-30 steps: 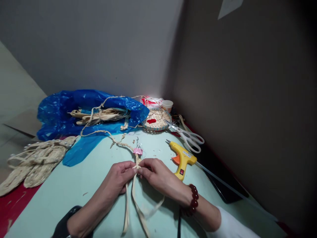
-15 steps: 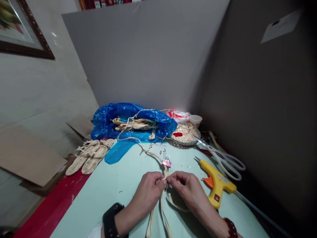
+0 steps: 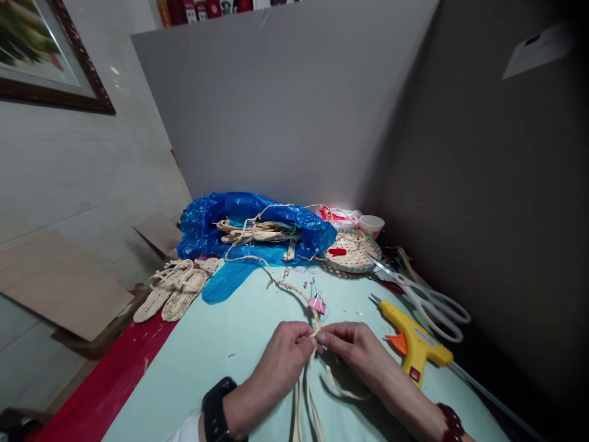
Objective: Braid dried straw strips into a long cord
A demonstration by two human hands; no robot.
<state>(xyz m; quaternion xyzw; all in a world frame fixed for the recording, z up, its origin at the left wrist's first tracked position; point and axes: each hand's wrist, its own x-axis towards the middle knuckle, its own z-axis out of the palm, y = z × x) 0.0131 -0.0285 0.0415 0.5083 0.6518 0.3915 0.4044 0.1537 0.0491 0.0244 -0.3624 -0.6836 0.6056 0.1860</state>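
Pale plant-fibre strands (image 3: 298,408) hang down toward me from between my two hands. My left hand (image 3: 288,353) pinches them between thumb and fingers. Close against it, my right hand (image 3: 356,350) pinches the strands too, fingertips almost touching the left ones. Just beyond my fingertips a pink binder clip (image 3: 317,304) grips the braided cord (image 3: 286,285), which runs back to a blue plastic bag (image 3: 232,276). One loose strand curls out under my right hand.
A yellow glue gun (image 3: 416,337) and white-handled scissors (image 3: 426,301) lie to the right. Behind are a woven tray (image 3: 352,258), a paper cup (image 3: 370,226) and a bundle of fibre (image 3: 262,232) in the bag. Woven sandals (image 3: 177,285) sit left, before a grey partition (image 3: 285,110).
The whole view has shifted, so things appear slightly further right. Both hands keep their pinch at the same spot below the clip; the loose strand under my right hand has changed its curve.
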